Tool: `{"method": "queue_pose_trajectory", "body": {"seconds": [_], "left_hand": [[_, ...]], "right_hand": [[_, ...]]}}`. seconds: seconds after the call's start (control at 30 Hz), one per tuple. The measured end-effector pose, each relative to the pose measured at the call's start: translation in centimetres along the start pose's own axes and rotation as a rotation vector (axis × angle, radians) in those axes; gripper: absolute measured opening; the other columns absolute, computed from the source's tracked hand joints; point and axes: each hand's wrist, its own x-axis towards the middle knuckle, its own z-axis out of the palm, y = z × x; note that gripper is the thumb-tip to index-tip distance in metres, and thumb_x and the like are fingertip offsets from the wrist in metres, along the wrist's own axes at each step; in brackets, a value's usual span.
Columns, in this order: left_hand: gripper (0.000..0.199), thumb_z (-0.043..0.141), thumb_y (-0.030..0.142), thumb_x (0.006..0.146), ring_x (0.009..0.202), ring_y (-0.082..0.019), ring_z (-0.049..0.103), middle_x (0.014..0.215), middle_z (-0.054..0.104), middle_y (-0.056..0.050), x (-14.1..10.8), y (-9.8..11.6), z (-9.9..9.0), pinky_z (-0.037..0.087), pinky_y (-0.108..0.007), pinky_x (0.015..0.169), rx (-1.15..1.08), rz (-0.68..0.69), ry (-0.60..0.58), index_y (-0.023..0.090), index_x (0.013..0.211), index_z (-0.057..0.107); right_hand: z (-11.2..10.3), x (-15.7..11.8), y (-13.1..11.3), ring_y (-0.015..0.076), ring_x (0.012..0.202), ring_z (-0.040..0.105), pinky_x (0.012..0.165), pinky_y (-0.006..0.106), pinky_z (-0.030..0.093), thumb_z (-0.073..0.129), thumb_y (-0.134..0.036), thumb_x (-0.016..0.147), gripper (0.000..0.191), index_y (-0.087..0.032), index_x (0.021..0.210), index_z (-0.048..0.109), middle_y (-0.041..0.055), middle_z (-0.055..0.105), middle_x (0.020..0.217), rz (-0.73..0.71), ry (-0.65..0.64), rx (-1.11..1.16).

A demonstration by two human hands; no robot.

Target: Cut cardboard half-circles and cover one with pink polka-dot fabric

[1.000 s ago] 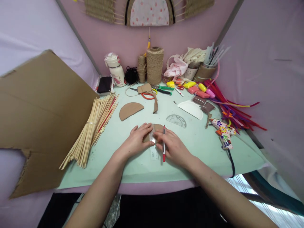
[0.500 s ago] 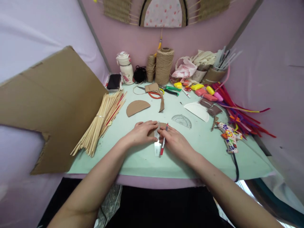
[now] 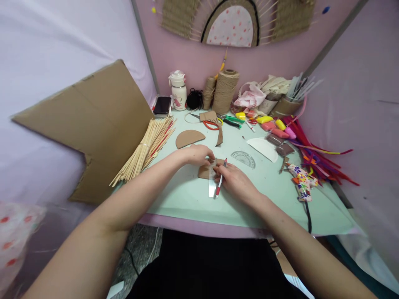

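A clear ruler (image 3: 212, 187) lies across a small piece of brown cardboard (image 3: 204, 172) near the front of the table. My left hand (image 3: 199, 154) is bent over the far end of the ruler, its fingertips closed on it. In my right hand (image 3: 233, 177) is a red and white pen (image 3: 220, 182), slanting down beside the ruler; that hand's fingertips also rest at the ruler's right edge and the cardboard. Beyond my left hand lies a cardboard half-circle (image 3: 190, 138). A clear protractor (image 3: 243, 159) is just right of the cardboard piece.
To the left are a bundle of wooden sticks (image 3: 145, 147) and a large cardboard sheet (image 3: 106, 116). Scissors (image 3: 211, 125), pliers (image 3: 232, 121) and twine spools (image 3: 226, 91) sit farther back. A patterned glue gun (image 3: 302, 180) and pipe cleaners (image 3: 324, 160) lie right.
My left hand has lifted from lying flat over the cardboard to the ruler's far end, uncovering more cardboard. My right hand still holds the pen. The head view has shifted.
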Motion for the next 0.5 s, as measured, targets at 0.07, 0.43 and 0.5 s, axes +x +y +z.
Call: {"method": "queue_pose_trajectory", "body": {"seconds": [0.07,0.43,0.5], "left_hand": [[0.040,0.055,0.020,0.081,0.119,-0.023,0.057,0.130,0.065,-0.003,-0.1,0.0,-0.1,0.040,-0.034,0.097,-0.023,0.000,0.002,0.026,0.120,0.064],[0.054,0.063,0.032,0.077,0.120,-0.029,0.056,0.124,0.067,-0.009,-0.1,0.9,0.8,0.034,-0.044,0.100,-0.030,-0.014,0.068,0.019,0.127,0.049],[0.055,0.066,0.041,0.073,0.110,-0.032,0.060,0.114,0.070,-0.014,-0.5,1.9,1.5,0.034,-0.046,0.096,0.028,-0.017,0.117,0.016,0.120,0.053]], "right_hand": [[0.1,-0.1,0.0,0.0225,0.096,0.060,0.083,0.036,0.049,0.046,-0.010,0.083,0.020,-0.022,0.090,0.061,0.0057,0.068,0.095,0.015,0.009,0.032],[-0.1,0.1,-0.4,0.0217,0.094,0.059,0.080,0.034,0.049,0.044,-0.009,0.080,0.019,-0.023,0.083,0.057,0.0045,0.066,0.091,-0.015,-0.001,-0.007],[-0.1,0.1,-0.4,0.0220,0.094,0.059,0.081,0.035,0.049,0.043,-0.009,0.081,0.019,-0.023,0.082,0.056,0.0047,0.066,0.090,-0.020,0.001,-0.008]]}}
